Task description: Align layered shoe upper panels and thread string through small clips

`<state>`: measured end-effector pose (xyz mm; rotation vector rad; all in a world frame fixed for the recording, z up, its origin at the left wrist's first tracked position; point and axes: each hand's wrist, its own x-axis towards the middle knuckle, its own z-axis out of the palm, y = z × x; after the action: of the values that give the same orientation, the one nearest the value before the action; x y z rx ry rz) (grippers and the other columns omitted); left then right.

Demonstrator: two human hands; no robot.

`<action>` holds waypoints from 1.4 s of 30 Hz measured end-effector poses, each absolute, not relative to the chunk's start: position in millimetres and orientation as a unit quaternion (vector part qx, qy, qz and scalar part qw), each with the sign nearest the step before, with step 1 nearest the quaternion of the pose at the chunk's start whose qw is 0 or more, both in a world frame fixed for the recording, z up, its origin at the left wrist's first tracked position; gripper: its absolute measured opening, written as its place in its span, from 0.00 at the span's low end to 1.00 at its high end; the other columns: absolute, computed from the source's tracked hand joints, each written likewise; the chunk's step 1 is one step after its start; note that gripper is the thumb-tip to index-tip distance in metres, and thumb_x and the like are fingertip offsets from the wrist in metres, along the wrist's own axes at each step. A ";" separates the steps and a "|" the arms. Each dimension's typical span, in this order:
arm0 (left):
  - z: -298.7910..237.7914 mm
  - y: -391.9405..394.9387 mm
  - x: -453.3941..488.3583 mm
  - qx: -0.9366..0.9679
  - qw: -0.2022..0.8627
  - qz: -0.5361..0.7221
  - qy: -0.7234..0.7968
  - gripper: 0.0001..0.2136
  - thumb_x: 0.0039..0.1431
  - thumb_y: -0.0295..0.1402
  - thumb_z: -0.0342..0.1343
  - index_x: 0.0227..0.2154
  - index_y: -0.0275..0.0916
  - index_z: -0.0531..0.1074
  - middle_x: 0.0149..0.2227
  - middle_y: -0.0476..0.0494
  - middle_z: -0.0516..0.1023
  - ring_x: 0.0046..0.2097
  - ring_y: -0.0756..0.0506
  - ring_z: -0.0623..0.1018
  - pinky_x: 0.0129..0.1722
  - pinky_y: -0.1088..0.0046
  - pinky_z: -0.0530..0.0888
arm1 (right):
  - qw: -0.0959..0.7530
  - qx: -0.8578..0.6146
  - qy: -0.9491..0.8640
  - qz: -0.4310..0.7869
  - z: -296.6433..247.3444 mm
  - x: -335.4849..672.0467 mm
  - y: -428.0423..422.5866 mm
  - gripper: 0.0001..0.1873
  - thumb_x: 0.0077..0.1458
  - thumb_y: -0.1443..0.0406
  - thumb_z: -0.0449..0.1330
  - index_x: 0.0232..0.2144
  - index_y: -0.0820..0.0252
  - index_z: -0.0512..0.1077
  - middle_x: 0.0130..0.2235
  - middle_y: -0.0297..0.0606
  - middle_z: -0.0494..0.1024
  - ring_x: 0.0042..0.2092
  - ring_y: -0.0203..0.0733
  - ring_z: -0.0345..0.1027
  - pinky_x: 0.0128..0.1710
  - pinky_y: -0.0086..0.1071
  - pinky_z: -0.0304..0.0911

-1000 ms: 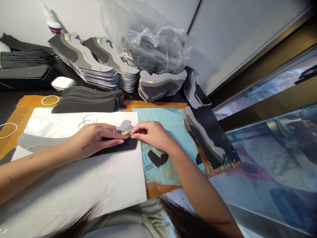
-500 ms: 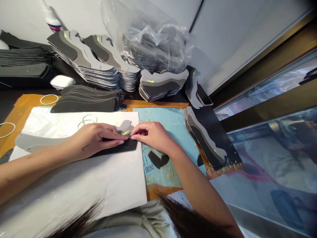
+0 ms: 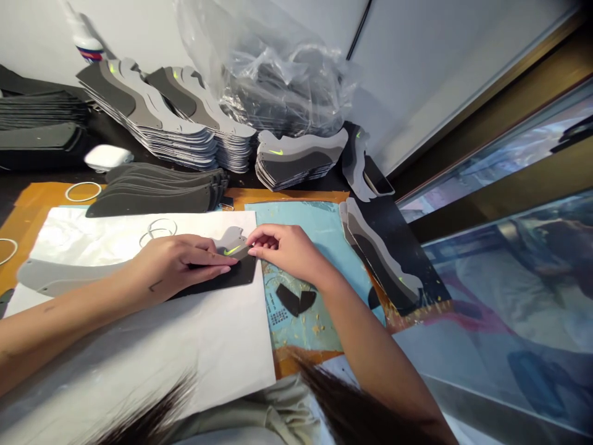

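A flat grey and dark shoe-upper piece (image 3: 234, 258) with a small neon-green swoosh lies on a white paper sheet (image 3: 139, 346). My left hand (image 3: 180, 262) rests on it, fingers stretched flat and pressing the dark layer down. My right hand (image 3: 280, 247) has its fingers bent, the fingertips pinched at the piece's right edge next to the swoosh. The grey tail of the piece (image 3: 55, 275) sticks out to the left from under my left forearm.
Stacks of layered grey shoe-upper pieces (image 3: 152, 117) and a clear plastic bag of more (image 3: 278, 80) stand at the back. Dark strips (image 3: 152, 191) lie behind the paper, more uppers (image 3: 384, 259) to the right. Small dark scraps (image 3: 296, 300) sit on the blue mat; rubber bands (image 3: 82, 190) lie about.
My right hand's fingertips have shifted slightly up along the piece's right edge. My left hand stays pressed on it. The view has drifted a little.
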<state>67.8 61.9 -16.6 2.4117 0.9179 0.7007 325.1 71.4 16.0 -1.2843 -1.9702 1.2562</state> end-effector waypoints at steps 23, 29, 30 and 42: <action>-15.9 60.8 68.2 0.876 0.228 0.254 0.341 0.14 0.70 0.46 0.52 0.48 0.55 0.82 0.32 0.53 0.78 0.30 0.55 0.75 0.30 0.82 0.67 | 0.257 -0.439 -0.773 0.379 10.7 323.6 71.7 0.06 0.59 0.71 0.61 0.33 0.57 0.77 0.36 0.32 0.76 0.35 0.34 0.67 0.38 0.29 0.62; -15.8 60.2 69.7 0.876 0.223 0.256 0.341 0.14 0.70 0.45 0.53 0.47 0.53 0.82 0.31 0.53 0.79 0.30 0.55 0.75 0.30 0.82 0.66 | 0.275 -0.465 -0.769 0.341 9.5 328.3 77.0 0.08 0.61 0.71 0.61 0.35 0.57 0.79 0.38 0.34 0.79 0.37 0.35 0.69 0.41 0.30 0.62; -15.8 60.0 69.5 0.877 0.222 0.257 0.341 0.14 0.70 0.44 0.53 0.47 0.53 0.82 0.31 0.53 0.79 0.30 0.55 0.75 0.29 0.82 0.66 | 0.273 -0.465 -0.770 0.340 9.2 329.2 77.5 0.08 0.61 0.71 0.61 0.35 0.57 0.80 0.39 0.34 0.79 0.38 0.35 0.69 0.41 0.30 0.62; -12.7 59.9 68.8 0.872 0.238 0.236 0.358 0.14 0.70 0.44 0.53 0.47 0.54 0.83 0.32 0.51 0.79 0.30 0.54 0.74 0.29 0.80 0.65 | 0.215 -0.447 -0.777 0.388 17.4 328.1 73.8 0.03 0.59 0.66 0.65 0.33 0.55 0.80 0.39 0.33 0.81 0.43 0.38 0.71 0.44 0.32 0.62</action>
<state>68.8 59.9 -12.7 2.3883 0.9818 0.6467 328.1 73.8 17.4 -1.2412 -2.1539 1.0765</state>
